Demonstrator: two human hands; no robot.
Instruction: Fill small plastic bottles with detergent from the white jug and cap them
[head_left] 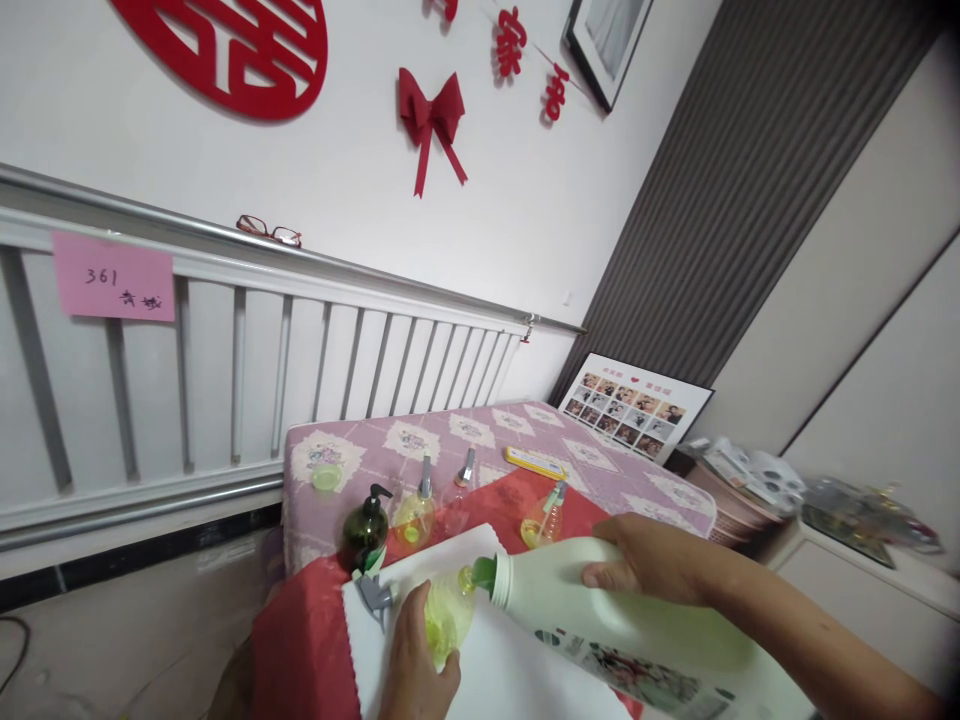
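My left hand (417,655) is wrapped round a small clear spray bottle (450,612) with yellow-green liquid in it. Its open neck leans toward the green spout of a large pale-green detergent jug (637,620). That jug lies tilted, mouth toward the bottle, with my right hand (637,560) gripping it from above near its handle. Whether liquid runs between the two mouths is too small to tell. A grey spray trigger head (373,594) lies on the white board (517,665), left of the bottle.
Behind the board stand a dark green pump bottle (365,532) and several clear spray bottles, one yellowish (415,520). A yellow flat case (535,462) and a pale green cap (326,477) lie on the patterned tablecloth (469,432). A radiator (345,360) runs along the wall.
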